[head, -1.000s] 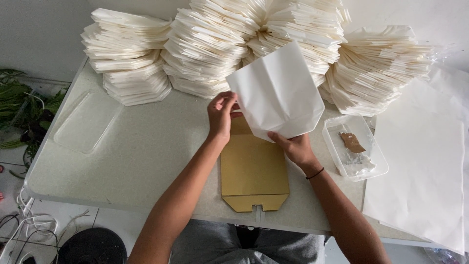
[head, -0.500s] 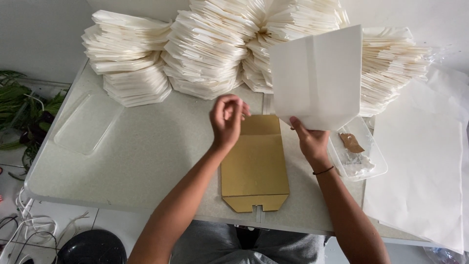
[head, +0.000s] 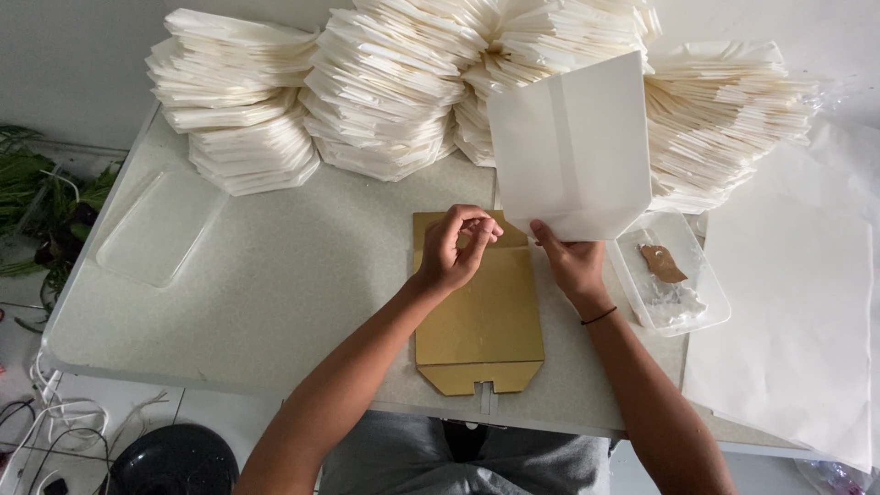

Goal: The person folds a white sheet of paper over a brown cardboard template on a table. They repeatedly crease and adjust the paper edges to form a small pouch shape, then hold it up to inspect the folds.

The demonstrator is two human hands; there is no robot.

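A: While the right hand (head: 570, 261) pinches the near edge of a white folded paper sheet (head: 573, 147), the sheet stands tilted up off the table, its far edge in front of the paper stacks.

B: Grip on it?

A: Thumb and fingers closed on the sheet's lower edge. A dark band sits on that wrist.

B: Left hand (head: 456, 249)?

A: It hovers over the far end of a gold card template (head: 477, 307), fingers curled in, thumb and forefinger tips meeting. Whether they hold anything, I cannot tell.

B: Where does the template lie?

A: Flat on the speckled table (head: 275, 275), near the front edge, a notched tab at its near end. The white sheet is just to its far right.

B: Surroundings?

A: Tall stacks of folded white paper (head: 394, 87) run along the far side of the table. A clear plastic tray (head: 674, 280) just right of the right hand holds a brown scrap. A clear lid (head: 160, 229) lies flat at the left. Large white sheets (head: 797, 312) cover the right side. Green plants (head: 32, 197) sit beyond the left edge of the table.
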